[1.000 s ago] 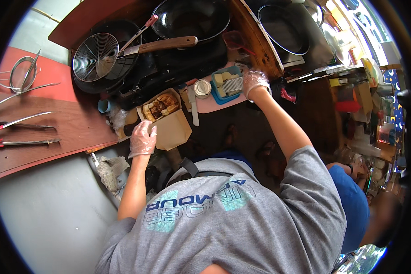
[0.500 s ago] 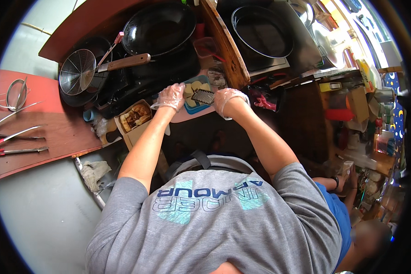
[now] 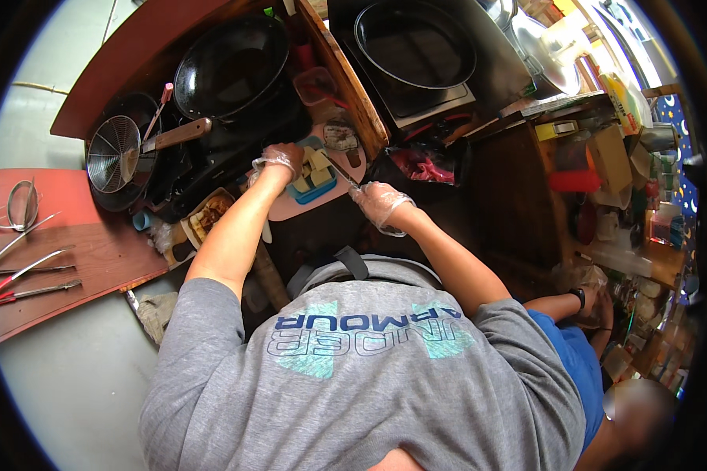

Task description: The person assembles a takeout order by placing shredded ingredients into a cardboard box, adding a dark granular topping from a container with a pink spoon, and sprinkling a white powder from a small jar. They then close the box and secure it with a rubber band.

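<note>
**Gloved hands at a blue tub of pale blocks, a metal grater in the right**

Seen from above, a person in a grey T-shirt reaches forward with both arms. Each hand wears a thin, clear plastic glove. The right hand [image 3: 382,206] is closed around one end of a metal grater [image 3: 341,170], which is seen nearly edge-on and slants up and left toward a blue tub [image 3: 315,193]. The tub sits on a pink board [image 3: 287,209] in front of the person and holds pale, cut blocks [image 3: 316,163].

The left hand [image 3: 280,160] is at the tub's left side, fingers bent and partly hidden; whether it grips anything cannot be told. Left of that forearm, and partly covered by it, is a box of browned, dark-topped food [image 3: 210,212]. A light blue cup [image 3: 142,220] stands farther left.

Beyond the hands, a large black wok [image 3: 232,67] sits at the back, with a wire skimmer [image 3: 113,155] with a wooden handle to its left. A second black pan [image 3: 416,43] is at the upper right, past a wooden divider [image 3: 344,74]. Tongs with red handles [image 3: 35,292] lie on the red and brown desk [image 3: 102,255] at far left. At lower right, another person in blue [image 3: 563,353] is partly visible.
</note>
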Motion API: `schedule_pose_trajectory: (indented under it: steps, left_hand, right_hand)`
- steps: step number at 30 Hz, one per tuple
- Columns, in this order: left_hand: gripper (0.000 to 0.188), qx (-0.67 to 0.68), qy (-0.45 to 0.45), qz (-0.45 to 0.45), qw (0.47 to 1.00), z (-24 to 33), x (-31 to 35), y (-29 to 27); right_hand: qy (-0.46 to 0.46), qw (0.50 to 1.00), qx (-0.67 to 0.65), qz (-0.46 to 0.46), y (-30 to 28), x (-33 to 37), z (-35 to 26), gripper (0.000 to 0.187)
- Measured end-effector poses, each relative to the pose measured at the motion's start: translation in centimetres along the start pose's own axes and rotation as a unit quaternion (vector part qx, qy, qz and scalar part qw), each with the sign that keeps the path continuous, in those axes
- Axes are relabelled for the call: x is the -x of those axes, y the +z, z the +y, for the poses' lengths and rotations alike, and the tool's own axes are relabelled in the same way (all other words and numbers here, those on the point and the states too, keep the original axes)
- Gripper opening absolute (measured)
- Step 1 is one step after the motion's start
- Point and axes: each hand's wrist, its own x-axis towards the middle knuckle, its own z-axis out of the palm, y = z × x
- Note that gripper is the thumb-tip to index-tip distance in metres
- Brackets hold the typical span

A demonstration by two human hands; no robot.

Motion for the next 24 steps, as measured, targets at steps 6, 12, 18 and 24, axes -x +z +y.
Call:
schedule_pose_trajectory:
  steps: [6,12,18,24]
  left_hand:
    - [0.057,0.295,-0.072,0.163,0.939,-3.9,5.4,1.2]
    - [0.044,0.778,-0.029,0.207,0.592,-8.3,15.8,9.2]
    - [0.049,0.594,-0.014,0.367,0.716,-10.3,20.3,12.5]
    - [0.037,0.475,-0.014,0.458,0.752,-15.4,22.3,16.1]
  right_hand:
    - [0.075,0.975,-0.208,-0.024,0.6,-0.6,-1.1,0.048]
    - [0.05,0.928,-0.351,-0.113,2.9,-1.9,-8.1,0.021]
    - [-0.001,0.814,-0.507,-0.283,12.2,-7.9,-19.4,0.01]
    - [-0.063,0.865,-0.419,-0.269,16.9,-12.4,-25.0,0.005]
